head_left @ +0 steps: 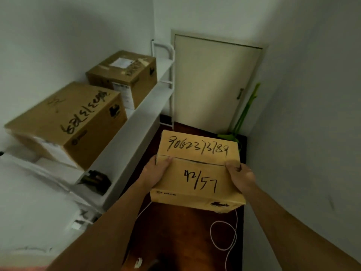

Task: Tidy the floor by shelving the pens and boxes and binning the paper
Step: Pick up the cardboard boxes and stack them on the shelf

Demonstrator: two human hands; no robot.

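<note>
I hold a cardboard box [197,173] with black handwritten numbers on its lid, lifted above the dark floor [175,231]. My left hand [154,173] grips its left side with the thumb on top. My right hand [241,176] grips its right side the same way. A white shelf unit [136,122] runs along the left wall. Two larger cardboard boxes stand on its top level: a near one [66,122] with scrawled writing and a far one [123,75] with a label. A small white scrap [137,263] lies on the floor near the bottom edge.
A closed cream door [213,83] ends the narrow aisle, with a green broom and dustpan [242,118] leaning beside it. A white cord [224,235] loops on the floor. A dark object [95,180] sits on a lower shelf. The right wall is close.
</note>
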